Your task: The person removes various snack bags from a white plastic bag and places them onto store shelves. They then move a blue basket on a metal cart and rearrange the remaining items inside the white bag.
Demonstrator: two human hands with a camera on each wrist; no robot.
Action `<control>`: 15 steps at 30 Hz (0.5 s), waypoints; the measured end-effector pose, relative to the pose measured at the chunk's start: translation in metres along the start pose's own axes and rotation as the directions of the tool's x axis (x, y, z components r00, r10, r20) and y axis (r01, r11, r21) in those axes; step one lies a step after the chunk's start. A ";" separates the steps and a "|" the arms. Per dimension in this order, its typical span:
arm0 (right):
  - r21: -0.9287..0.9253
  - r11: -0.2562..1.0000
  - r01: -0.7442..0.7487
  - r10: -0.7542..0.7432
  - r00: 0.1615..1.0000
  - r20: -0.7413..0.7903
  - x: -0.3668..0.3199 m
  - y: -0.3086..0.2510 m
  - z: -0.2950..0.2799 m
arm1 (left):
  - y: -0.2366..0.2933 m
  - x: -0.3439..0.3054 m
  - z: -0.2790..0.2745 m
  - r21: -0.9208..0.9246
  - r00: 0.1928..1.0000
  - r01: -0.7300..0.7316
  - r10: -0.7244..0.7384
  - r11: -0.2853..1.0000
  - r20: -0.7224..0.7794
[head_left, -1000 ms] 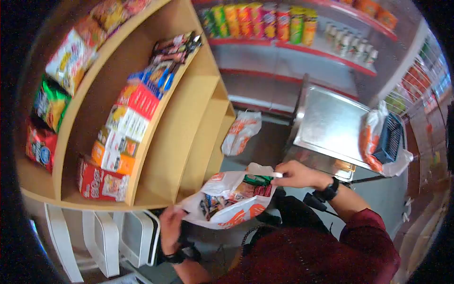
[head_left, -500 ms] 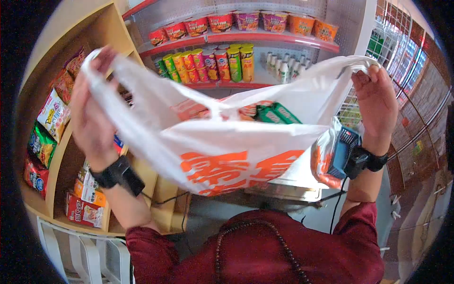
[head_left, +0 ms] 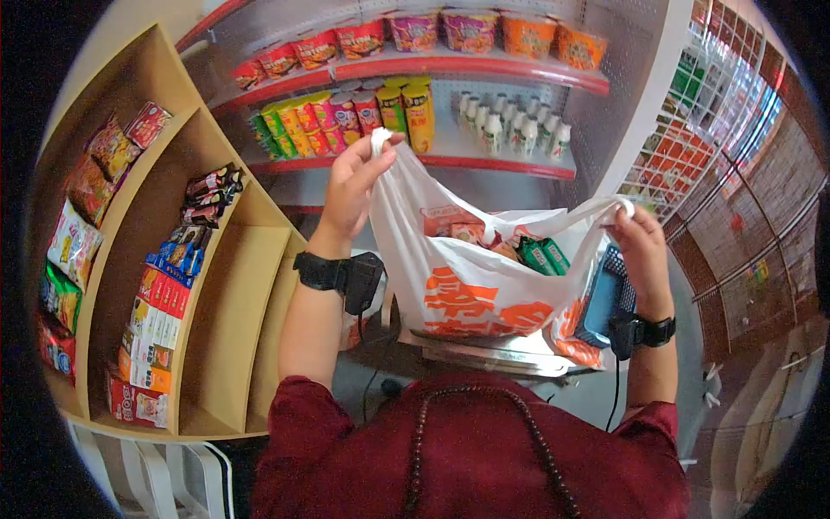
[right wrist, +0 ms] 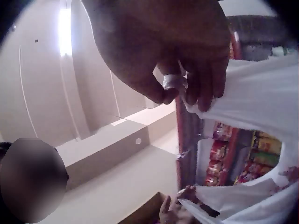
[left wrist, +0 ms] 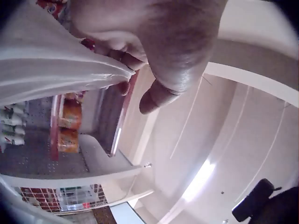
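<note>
A white plastic shopping bag with orange print hangs between both hands, its mouth spread. Inside it, green packets and some red-and-white packaging show through the opening; the lower contents are hidden. My left hand grips one handle, raised higher than the other side. At the other handle, my right hand pinches the plastic between thumb and fingers. The right wrist view shows bunched plastic in the fingers. In the left wrist view, the stretched bag side runs up to the fingers.
Below the bag is a metal-topped table, with a dark blue basket at its right. A wooden shelf of snacks stands at left. Ahead, a red-edged rack holds cup noodles, canisters and small bottles. A wire grid is at right.
Both hands have lifted the bag from low by the wooden shelf, swung it up high, then lowered it over the metal table. The head view has turned toward the rack.
</note>
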State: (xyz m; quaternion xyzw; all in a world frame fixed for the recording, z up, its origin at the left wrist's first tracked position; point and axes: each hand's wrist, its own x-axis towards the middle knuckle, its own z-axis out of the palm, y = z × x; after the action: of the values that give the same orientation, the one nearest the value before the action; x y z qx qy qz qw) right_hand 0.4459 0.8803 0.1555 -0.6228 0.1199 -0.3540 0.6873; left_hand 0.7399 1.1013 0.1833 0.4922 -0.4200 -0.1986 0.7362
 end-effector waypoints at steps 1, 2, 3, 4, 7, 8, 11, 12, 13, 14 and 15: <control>0.004 1.000 -0.017 0.017 1.000 -0.014 -0.006 0.013 -0.008 | -0.017 -0.003 -0.008 -0.001 1.000 0.022 -0.022 1.000 0.005; -0.069 0.994 -0.086 0.086 0.996 -0.005 -0.012 0.028 -0.017 | -0.033 -0.010 -0.017 0.022 0.997 0.067 -0.066 0.998 -0.048; -0.143 0.977 -0.158 0.159 0.987 0.001 -0.020 0.039 -0.024 | -0.049 -0.020 -0.025 0.042 0.988 0.116 -0.111 0.992 -0.105; -0.048 0.973 -0.224 0.220 0.972 -0.077 -0.028 0.047 -0.020 | -0.063 -0.033 -0.030 -0.027 0.981 0.124 -0.127 0.992 -0.147; 0.004 0.949 -0.315 0.307 0.922 -0.234 -0.050 0.089 -0.048 | -0.082 -0.071 -0.043 -0.116 0.925 0.124 -0.157 0.986 -0.347; -0.044 0.941 -0.335 0.309 0.908 -0.284 -0.057 0.099 -0.053 | -0.091 -0.087 -0.056 -0.120 0.919 0.143 -0.177 0.982 -0.353; 0.026 0.867 -0.498 0.470 0.799 -0.375 -0.073 0.131 -0.082 | -0.110 -0.116 -0.090 -0.141 0.842 0.279 -0.312 0.950 -0.440; -0.037 0.848 -0.529 0.455 0.761 -0.463 -0.072 0.130 -0.082 | -0.107 -0.119 -0.092 0.059 0.805 0.383 -0.302 0.922 -0.511; -0.146 0.862 -0.486 0.357 0.786 -0.504 -0.071 0.131 -0.090 | -0.104 -0.122 -0.093 0.247 0.770 0.483 -0.273 0.840 -0.576; -0.274 0.915 -0.295 0.102 0.828 -0.551 -0.067 0.134 -0.090 | -0.105 -0.121 -0.087 0.413 0.783 0.384 -0.055 0.826 -0.619; -0.411 0.907 -0.097 -0.165 0.814 -0.557 -0.059 0.133 -0.086 | -0.098 -0.114 -0.074 0.412 0.783 0.390 -0.060 0.824 -0.620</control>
State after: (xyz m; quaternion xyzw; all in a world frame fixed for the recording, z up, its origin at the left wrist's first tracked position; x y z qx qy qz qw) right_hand 0.3960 0.8481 -0.0031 -0.6202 0.3852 -0.5047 0.4606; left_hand 0.7475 1.1804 0.0357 0.7568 -0.1476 -0.0076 0.6368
